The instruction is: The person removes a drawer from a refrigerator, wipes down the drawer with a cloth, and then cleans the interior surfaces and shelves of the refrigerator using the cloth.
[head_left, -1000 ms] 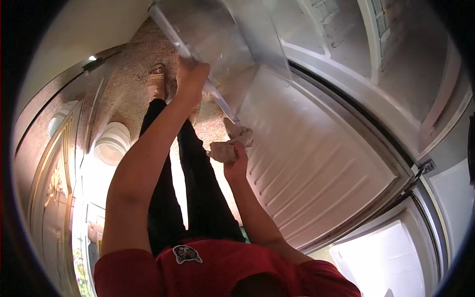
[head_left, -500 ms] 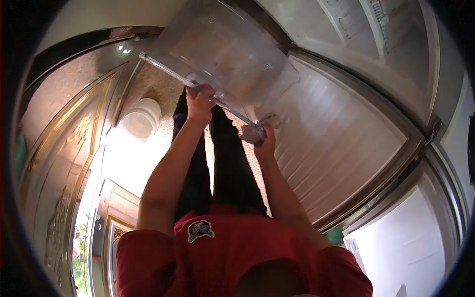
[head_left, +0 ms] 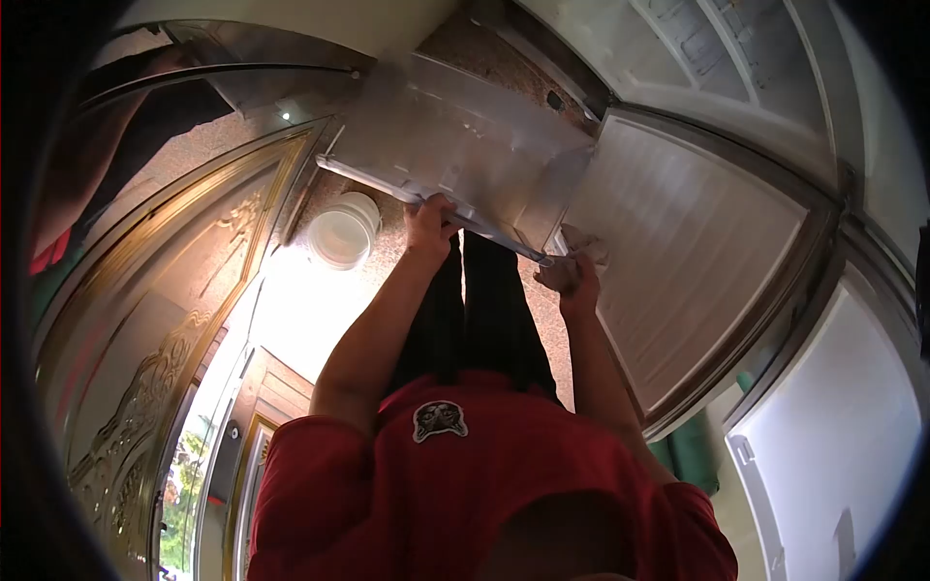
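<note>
A large clear plastic drawer (head_left: pixel 484 145) with a pale front rail is held out in front of my body. My left hand (head_left: pixel 431 228) is wrapped round the middle of that rail. At the rail's right end, my right hand (head_left: pixel 573 283) is closed on a crumpled greyish cloth (head_left: pixel 558 275), which touches the drawer's corner. Part of the cloth sticks out above and beside the fingers.
An open fridge door (head_left: pixel 697 261) spans the right side, with a second white door panel (head_left: pixel 833 416) lower right. A white bucket (head_left: pixel 344 232) stands on the floor left of my legs. Ornate gold-trimmed doors (head_left: pixel 184 320) line the left.
The view has turned, and the drawer has swung from a steep slant to a flatter one across my front. Both hands have kept hold, left on the rail, right on the cloth.
</note>
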A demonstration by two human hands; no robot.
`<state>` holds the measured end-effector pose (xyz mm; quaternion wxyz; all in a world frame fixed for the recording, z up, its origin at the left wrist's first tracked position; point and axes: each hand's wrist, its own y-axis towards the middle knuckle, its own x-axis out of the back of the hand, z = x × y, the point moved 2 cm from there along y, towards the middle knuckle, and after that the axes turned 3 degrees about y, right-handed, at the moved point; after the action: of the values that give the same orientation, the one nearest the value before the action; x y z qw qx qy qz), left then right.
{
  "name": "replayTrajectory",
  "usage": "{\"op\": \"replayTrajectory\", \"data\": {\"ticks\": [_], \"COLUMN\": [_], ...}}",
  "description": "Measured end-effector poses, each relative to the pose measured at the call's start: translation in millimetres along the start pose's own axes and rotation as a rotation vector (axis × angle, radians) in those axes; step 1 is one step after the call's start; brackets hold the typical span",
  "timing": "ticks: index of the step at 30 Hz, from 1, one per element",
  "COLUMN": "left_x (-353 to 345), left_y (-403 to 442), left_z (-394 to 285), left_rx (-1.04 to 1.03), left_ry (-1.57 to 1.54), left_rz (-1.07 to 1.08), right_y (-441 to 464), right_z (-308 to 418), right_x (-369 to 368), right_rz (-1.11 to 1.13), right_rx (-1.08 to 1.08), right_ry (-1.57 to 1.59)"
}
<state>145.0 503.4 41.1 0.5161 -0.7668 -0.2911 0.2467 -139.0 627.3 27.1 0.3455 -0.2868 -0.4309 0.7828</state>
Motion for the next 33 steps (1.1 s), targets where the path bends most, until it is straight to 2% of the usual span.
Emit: {"op": "replayTrajectory", "data": {"ticks": [3,4,13,16,19,20,22,25,26,28,29,32,33], "left_x": [17,20,65,73,117,121,119,157,167,181,193,217,225], "left_y": [-4,-11,-52,-85,-93,-102,-118,-110,-115,-122,-117,-117,-126], "left_z": [-3,-5,13,14,38,37,38,65,68,72,79,90,91], "left_rx": [0.11,0.131,0.006,0.043,-0.998,-0.669,-0.016,-0.771,-0.847,-0.993,-0.91,-0.639,-0.536], "left_ry": [0.017,0.024,-0.022,-0.105,0.81,0.433,-0.315,0.501,0.596,0.783,0.636,0.203,0.063], "left_rz": [0.087,0.055,0.169,0.043,0.374,0.328,0.222,0.349,0.305,0.229,0.208,0.186,0.176], "right_y": [-17,-27,-47,-42,-49,-47,-29,-7,-9,-13,-15,-18,-22], "right_z": [-3,-2,14,17,22,24,20,14,12,8,9,5,5], "right_x": [10,7,21,28,29,33,41,45,43,35,33,34,34], "right_rz": [-0.019,-0.029,0.032,-0.04,0.239,0.296,0.287,0.361,0.393,0.308,0.257,0.279,0.219], "right_rx": [0.04,0.068,0.034,0.066,0.387,0.468,0.341,0.289,0.29,0.158,0.105,0.185,0.168], "right_ry": [-0.003,-0.024,-0.186,-0.339,-0.752,-0.886,-0.713,-0.561,-0.529,-0.451,-0.408,-0.451,-0.469]}}
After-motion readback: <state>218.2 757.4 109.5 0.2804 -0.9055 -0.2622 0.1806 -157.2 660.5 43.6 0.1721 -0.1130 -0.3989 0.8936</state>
